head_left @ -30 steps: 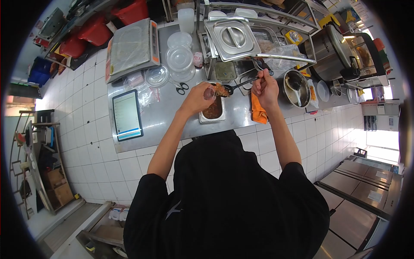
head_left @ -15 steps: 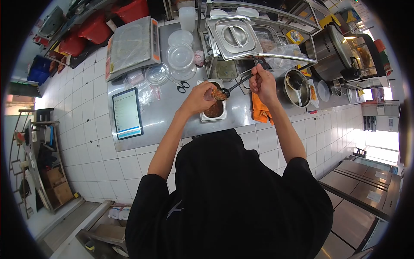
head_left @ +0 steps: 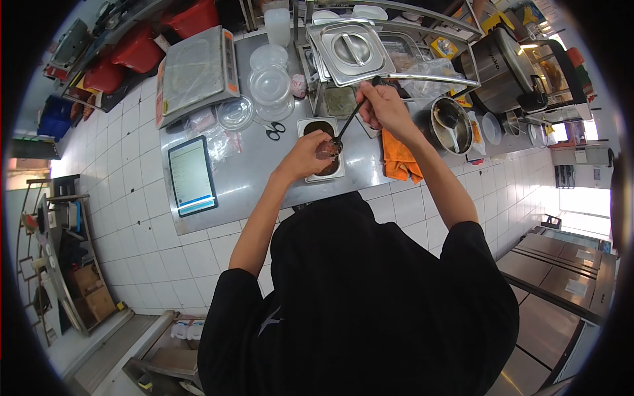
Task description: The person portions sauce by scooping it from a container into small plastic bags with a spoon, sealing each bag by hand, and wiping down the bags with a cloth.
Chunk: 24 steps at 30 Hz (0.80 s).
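Person (head_left: 389,290) in black stands at the steel worktop (head_left: 241,188). The left hand (head_left: 304,158) is curled around a small clear cup (head_left: 326,150), over the metal pan (head_left: 327,177) with brown food (head_left: 320,128). The right hand (head_left: 386,109) is closed on the handle of a black spoon (head_left: 350,123); its tip seems to reach the cup's mouth, though fingers partly hide this from me. The cup, I judge, is light and thin, easily squeezed, slippery if wet, so better held by its side, below the rim; the stiff spoon is best held by its handle. Farther away lie scissors (head_left: 273,131), then a steel lid (head_left: 352,53).
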Tool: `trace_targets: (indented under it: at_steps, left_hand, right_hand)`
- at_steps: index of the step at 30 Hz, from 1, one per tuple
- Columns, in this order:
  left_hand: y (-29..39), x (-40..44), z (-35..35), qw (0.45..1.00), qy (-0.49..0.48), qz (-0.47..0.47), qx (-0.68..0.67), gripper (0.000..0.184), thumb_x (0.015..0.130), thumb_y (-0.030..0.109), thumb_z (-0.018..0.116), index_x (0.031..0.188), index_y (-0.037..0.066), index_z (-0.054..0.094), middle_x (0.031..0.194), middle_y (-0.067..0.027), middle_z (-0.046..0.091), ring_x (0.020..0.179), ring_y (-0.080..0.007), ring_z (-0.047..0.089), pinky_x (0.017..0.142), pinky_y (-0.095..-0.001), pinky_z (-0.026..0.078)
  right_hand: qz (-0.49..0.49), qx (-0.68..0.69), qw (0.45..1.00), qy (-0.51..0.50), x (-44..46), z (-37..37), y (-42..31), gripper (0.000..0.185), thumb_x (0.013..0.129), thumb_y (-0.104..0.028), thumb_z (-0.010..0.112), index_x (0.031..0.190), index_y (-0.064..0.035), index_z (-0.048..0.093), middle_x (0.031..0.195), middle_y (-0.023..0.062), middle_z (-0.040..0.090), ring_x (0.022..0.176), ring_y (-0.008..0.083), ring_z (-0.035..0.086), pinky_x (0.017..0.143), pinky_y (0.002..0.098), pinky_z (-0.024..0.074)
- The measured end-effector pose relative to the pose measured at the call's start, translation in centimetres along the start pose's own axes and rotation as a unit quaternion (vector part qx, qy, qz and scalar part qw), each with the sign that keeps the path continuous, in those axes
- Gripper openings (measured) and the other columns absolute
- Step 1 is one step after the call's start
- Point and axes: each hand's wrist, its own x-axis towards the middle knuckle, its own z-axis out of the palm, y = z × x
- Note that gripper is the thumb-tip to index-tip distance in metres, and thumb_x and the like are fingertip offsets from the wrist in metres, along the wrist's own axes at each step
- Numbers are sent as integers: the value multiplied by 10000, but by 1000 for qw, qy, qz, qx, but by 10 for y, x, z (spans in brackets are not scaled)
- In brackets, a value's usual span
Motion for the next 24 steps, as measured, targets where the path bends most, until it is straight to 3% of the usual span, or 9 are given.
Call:
trace_targets:
  at_steps: [5, 11, 17, 24]
  left_hand:
    - [-3, -4, 11, 997, -12, -31, -71, 382, 803, 173, 812, 1041, -34, 597, 866, -66, 575, 788, -148, 515, 725, -304, 466]
    - [0, -4, 18, 992, -17, -52, -113, 334, 829, 165, 816, 1034, -13, 622, 875, -23, 594, 817, -111, 522, 764, -277, 474]
    - [-9, -2, 31, 969, 8, -47, -244, 263, 840, 104, 809, 1025, 19, 641, 900, -1, 613, 858, -82, 557, 812, -253, 473]
    - [1, -2, 20, 986, 11, -38, -160, 263, 827, 103, 803, 1009, 4, 641, 880, -8, 608, 852, -91, 561, 805, -257, 469]
  right_hand:
    - [6, -42, 997, -60, 6, 6, -17, 431, 1090, -403, 464, 883, -51, 603, 563, 30, 588, 382, 45, 423, 371, 204, 306]
    - [-11, -61, 995, -76, 10, 11, -25, 449, 1083, -416, 473, 886, -39, 619, 574, 34, 606, 382, 48, 432, 374, 207, 311]
    - [-8, -60, 995, -78, 15, 8, -33, 454, 1076, -411, 486, 890, -23, 631, 582, 41, 617, 381, 53, 441, 376, 218, 317]
    - [-23, -51, 996, -76, 17, 9, -36, 449, 1077, -406, 488, 879, -27, 625, 577, 39, 610, 382, 60, 445, 375, 227, 321]
